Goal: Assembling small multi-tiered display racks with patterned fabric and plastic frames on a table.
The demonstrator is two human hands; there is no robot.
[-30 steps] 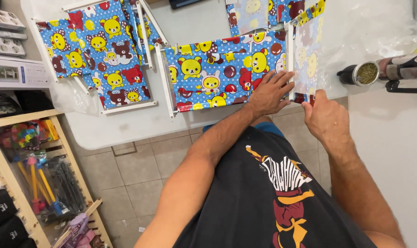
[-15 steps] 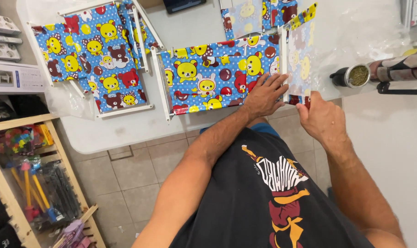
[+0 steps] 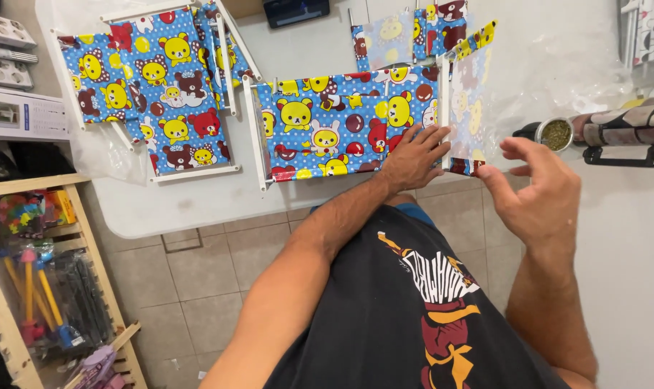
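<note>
Two blue bear-print fabric frames are lying on the white surface (image 3: 197, 205). The left hand (image 3: 413, 157) is pressing flat, fingers spread, on the nearer frame (image 3: 341, 130); the right hand (image 3: 539, 191) is hovering beside it, fingers loosely open, holding nothing. The other frame (image 3: 154, 86) is lying apart.

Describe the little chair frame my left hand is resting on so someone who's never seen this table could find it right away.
Start at the white table running across the top of the view. Two small white-framed folding chairs in blue cartoon-bear fabric lie flat on it; yours is the nearer chair, close to the table's front edge. Unlike the far chair, it has the left hand flat on its fabric and clear plastic wrap over one end.
</note>
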